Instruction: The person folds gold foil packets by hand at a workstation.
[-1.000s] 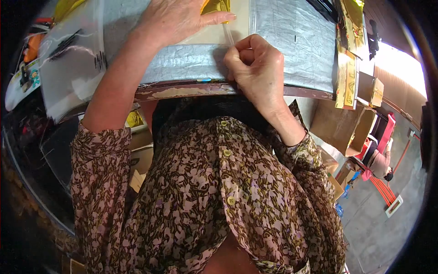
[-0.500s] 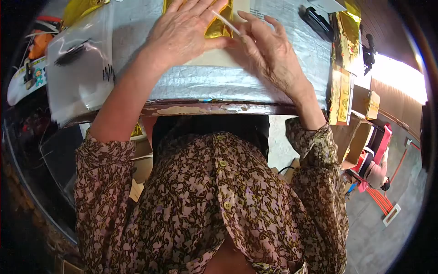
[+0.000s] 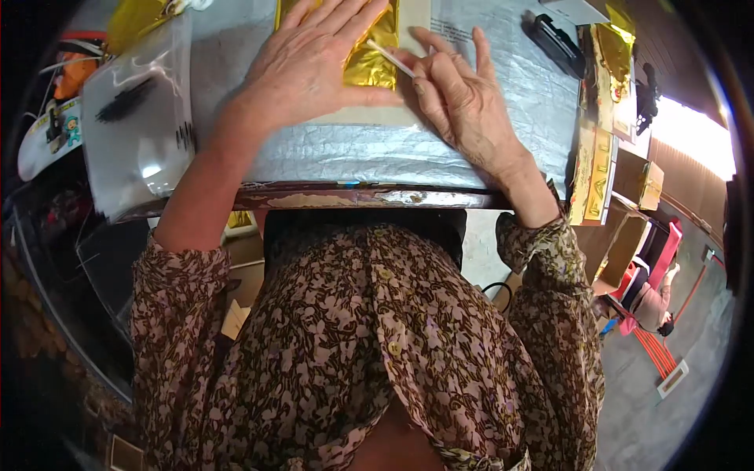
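Note:
My left hand (image 3: 302, 74) lies flat with its fingers extended and the thumb held out to the right. It presses on a shiny gold foil sheet (image 3: 375, 64), partly hiding it. The foil sits on a beige board or sheet (image 3: 369, 115), whose far part is out of view. In my right hand (image 3: 465, 98) a thin white stick (image 3: 390, 58) is pinched between thumb and fingers, while other fingers stick out. The stick slants up to the left, its tip over the foil near my left hand; whether it touches cannot be told.
Silvery sheeting (image 3: 330, 161) covers the table up to its worn front edge (image 3: 369, 196). Clear plastic (image 3: 149, 141) hangs over the left side. A black object (image 3: 556, 43) lies at the back right, near yellow boxes (image 3: 598, 169). Another person (image 3: 653, 302) is at far right.
My left hand has shifted slightly left, leaving more gold foil uncovered. My right hand has closed in more tightly around the stick, and the stick's tip sits a little lower in view.

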Demonstrator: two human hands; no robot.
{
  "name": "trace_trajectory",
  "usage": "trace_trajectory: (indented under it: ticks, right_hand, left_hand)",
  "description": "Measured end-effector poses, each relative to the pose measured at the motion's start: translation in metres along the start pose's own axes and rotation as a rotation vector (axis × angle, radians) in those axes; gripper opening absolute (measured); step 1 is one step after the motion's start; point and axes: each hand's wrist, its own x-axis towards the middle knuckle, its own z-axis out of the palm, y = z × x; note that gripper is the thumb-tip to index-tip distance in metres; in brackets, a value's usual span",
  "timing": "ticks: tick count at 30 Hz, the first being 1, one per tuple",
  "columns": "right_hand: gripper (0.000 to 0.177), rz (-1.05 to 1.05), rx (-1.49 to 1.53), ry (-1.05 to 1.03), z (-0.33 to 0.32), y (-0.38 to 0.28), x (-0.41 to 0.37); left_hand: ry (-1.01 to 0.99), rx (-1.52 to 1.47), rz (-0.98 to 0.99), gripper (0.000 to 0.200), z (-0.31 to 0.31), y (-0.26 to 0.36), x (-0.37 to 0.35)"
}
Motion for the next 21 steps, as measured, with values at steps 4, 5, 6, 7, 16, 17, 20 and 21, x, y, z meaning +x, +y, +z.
trace_trajectory:
  ticks: [4,5,6,7,16,17,20,21]
  right_hand:
    - [0.026,-0.013,0.028,0.024,0.002,0.002,-0.001]
    - [0.026,-0.008,0.032,0.028,0.002,0.001,-0.002]
    - [0.027,0.008,0.027,0.002,0.001,0.001,-0.002]
    - [0.027,0.021,0.022,-0.023,0.001,0.001,-0.002]
    - [0.024,0.031,0.048,-0.033,-0.002,-0.002,-0.002]
    - [0.024,0.027,0.038,-0.028,-0.004,-0.002,-0.001]
    - [0.022,0.076,0.059,-0.01,-0.005,0.003,0.01]
    - [0.022,0.072,0.053,-0.009,-0.004,0.008,0.016]
  left_hand:
    - [0.681,-0.204,0.521,0.111,0.042,-0.038,-0.001]
    - [0.4,-0.385,0.241,0.11,0.022,-0.034,-0.01]
    - [0.114,-0.549,-0.041,0.109,0.008,-0.031,-0.015]
    - [0.111,-0.544,-0.04,0.109,0.001,-0.032,-0.017]
    - [0.37,0.051,0.1,0.077,0.06,-0.018,-0.007]
    - [0.341,0.067,0.085,0.082,0.059,-0.016,-0.009]
    - [0.3,0.081,0.061,0.087,0.054,-0.015,-0.01]
    - [0.275,0.069,0.056,0.088,0.053,-0.015,-0.01]
